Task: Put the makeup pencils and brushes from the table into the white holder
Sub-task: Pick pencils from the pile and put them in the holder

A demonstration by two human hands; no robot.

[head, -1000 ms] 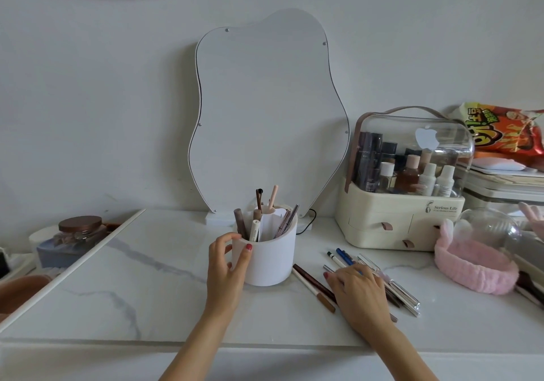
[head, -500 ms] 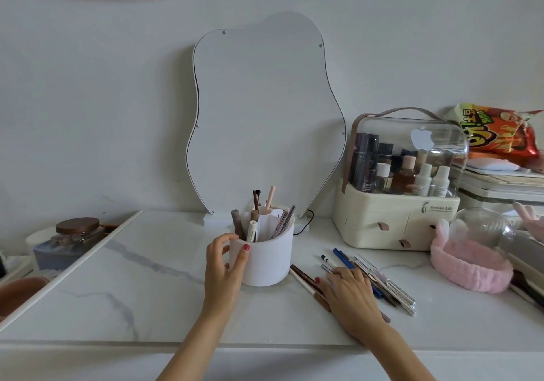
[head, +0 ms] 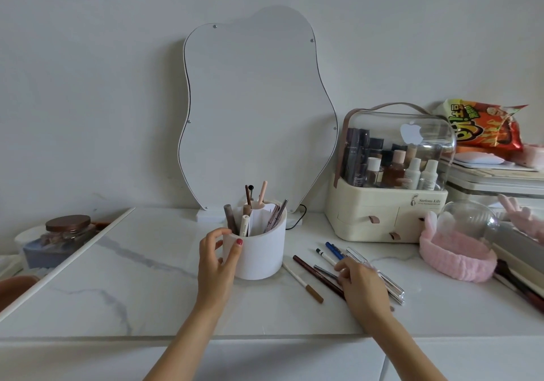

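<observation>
Two hands work on the white marble-veined desk [head: 153, 286] in the head view. The left hand [head: 216, 263] clasps the side of the round white plastic holder [head: 259, 251], which already stands several pencils upright. The right hand [head: 363, 288] lies flat, fingers loosely spread, on the scattered makeup pencils and brushes [head: 312, 274] just right of the holder.

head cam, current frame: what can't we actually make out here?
- Pencils under the right hand: the hand hides them, so grip and count are unclear.
- Round white holder: its wall hides the lower ends of the tools inside.
- Dark brushes at the right edge: cut off by the frame.
- Bottle labels in the clear-lidded cream organiser: too small.
</observation>
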